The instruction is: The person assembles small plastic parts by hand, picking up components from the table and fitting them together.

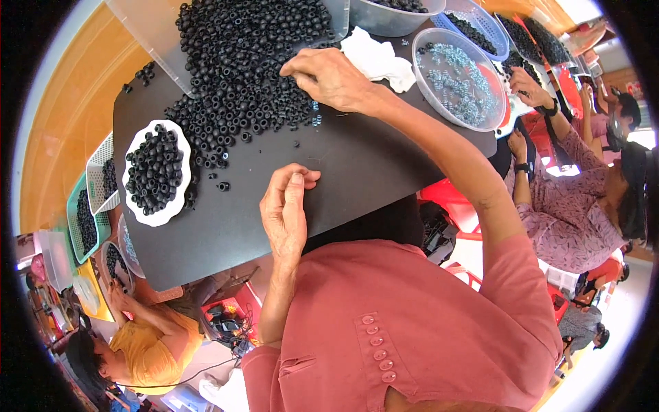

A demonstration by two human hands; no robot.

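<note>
Mostly round, matte black beads (247,62)

Heaped and holed, they spill across the smooth dark tabletop (206,240); the right hand (328,77) reaches over them, fingertips bunched; the left hand (285,206) curls, thumb near fingers; whether either pinches anything, I cannot tell; nearby sit a scalloped white dish (184,175), crumpled cloth (376,60) and glassy blue pieces (456,79)

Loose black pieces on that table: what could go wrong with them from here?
The right hand, at the black pile, might scatter it. The white scalloped dish is heaped, so a bump could spill it. Stray black pieces near that dish might roll off the dark tabletop.
</note>
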